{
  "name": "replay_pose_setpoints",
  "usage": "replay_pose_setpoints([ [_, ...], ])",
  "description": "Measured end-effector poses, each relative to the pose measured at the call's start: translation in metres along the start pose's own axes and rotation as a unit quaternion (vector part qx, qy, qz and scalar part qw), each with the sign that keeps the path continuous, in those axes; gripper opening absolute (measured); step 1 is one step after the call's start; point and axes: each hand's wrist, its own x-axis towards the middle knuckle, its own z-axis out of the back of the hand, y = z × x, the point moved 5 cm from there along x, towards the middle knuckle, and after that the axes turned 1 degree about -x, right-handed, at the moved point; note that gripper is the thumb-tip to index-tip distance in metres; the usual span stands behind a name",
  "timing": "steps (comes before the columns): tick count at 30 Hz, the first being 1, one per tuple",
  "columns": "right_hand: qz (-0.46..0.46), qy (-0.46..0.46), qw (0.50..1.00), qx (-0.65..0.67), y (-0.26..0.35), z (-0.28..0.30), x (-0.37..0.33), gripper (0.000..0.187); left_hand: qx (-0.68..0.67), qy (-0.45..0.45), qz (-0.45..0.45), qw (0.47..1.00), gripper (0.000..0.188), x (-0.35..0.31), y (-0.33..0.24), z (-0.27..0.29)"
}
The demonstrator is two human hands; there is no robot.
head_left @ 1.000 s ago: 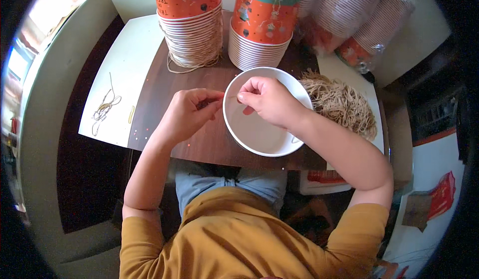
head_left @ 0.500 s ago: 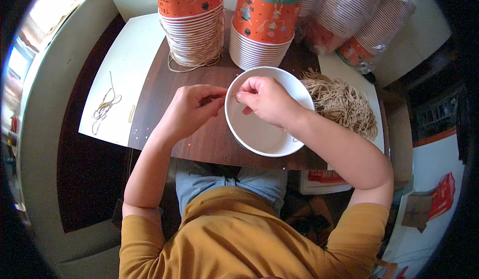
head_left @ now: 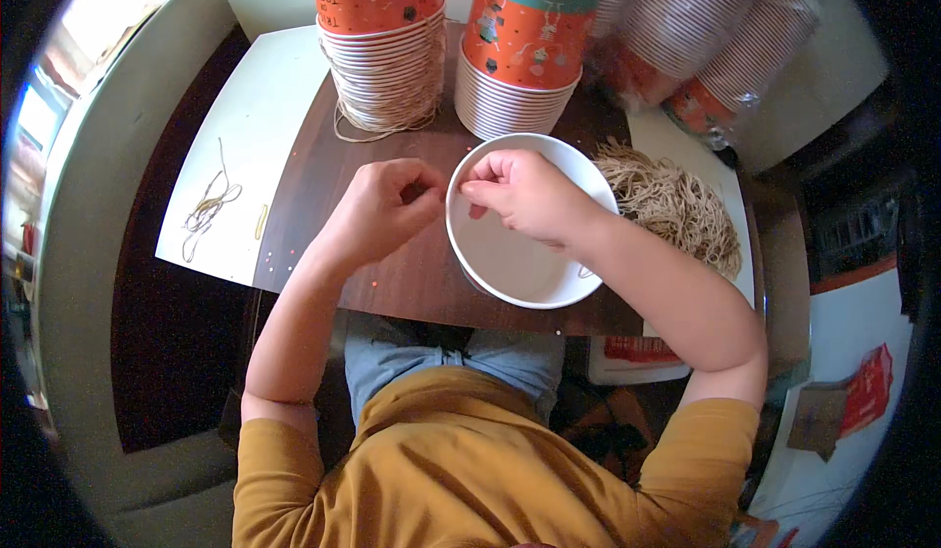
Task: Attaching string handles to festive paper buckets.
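Note:
A round paper bucket (head_left: 520, 264), white inside, stands in front of me with its mouth up. My right hand (head_left: 524, 195) reaches over its opening, with thumb and forefinger pinched just inside the left rim. My left hand (head_left: 387, 210) is at the outside of that same stretch of rim, thumb and fingertips brought together. Whatever either pinch holds is too small or hidden to make out. A bit of thin cord (head_left: 585, 273) shows inside the bucket under my right wrist.
Behind stand two stacks of orange paper buckets, one with cord loops (head_left: 387, 102), one topped green (head_left: 534, 28). A tangled beige cord heap (head_left: 676, 200) lies right. More stacks in clear plastic (head_left: 686, 28) lean at back right. Loose cord (head_left: 211, 205) lies on the white left side.
The fingers of my left hand have curled in more beside the rim. My right hand stays pinched at the same place, and the bucket has barely shifted in view.

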Motion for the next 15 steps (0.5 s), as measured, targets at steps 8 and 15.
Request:
replay_pose_setpoints([
  [8,0.072,0.015,0.933,-0.353,0.038,0.016,-0.045,0.018,-0.487,-0.001,0.108,0.867,0.008,-0.023,0.015,0.016],
  [15,0.356,0.072,0.868,-0.338,0.087,-0.014,-0.063,0.019,-0.473,0.052,0.079,0.876,0.017,-0.031,-0.015,-0.007],
])
